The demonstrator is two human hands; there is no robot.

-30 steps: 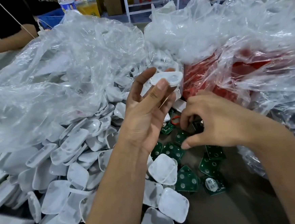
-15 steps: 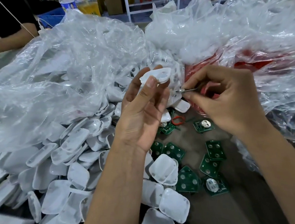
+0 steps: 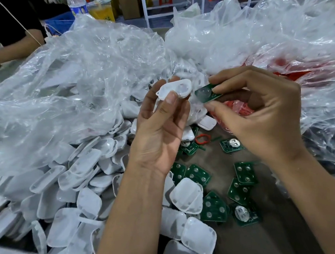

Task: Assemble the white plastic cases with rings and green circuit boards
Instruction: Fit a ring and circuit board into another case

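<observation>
My left hand (image 3: pixel 159 131) holds a white plastic case (image 3: pixel 174 89) up between thumb and fingertips, hollow side toward me. My right hand (image 3: pixel 262 115) pinches a green circuit board (image 3: pixel 207 93) by its edge, just right of the case and almost touching it. Several more green boards (image 3: pixel 243 173) lie on the table below my hands. A red ring (image 3: pixel 202 139) lies on the table under my hands, beside a board with a coin cell (image 3: pixel 231 145). A large heap of white cases (image 3: pixel 87 183) spreads at the left.
Crumpled clear plastic bags (image 3: pixel 79 83) cover the back of the table; the right one (image 3: pixel 289 77) holds red parts. Another person's arm (image 3: pixel 6 53) rests at the far left. A bottle and a cup of yellow drink (image 3: pixel 101 9) stand behind.
My right hand went down among the boards on the table, picked one up, and has brought it up beside the case. My left hand stayed raised, tilting the case slightly.
</observation>
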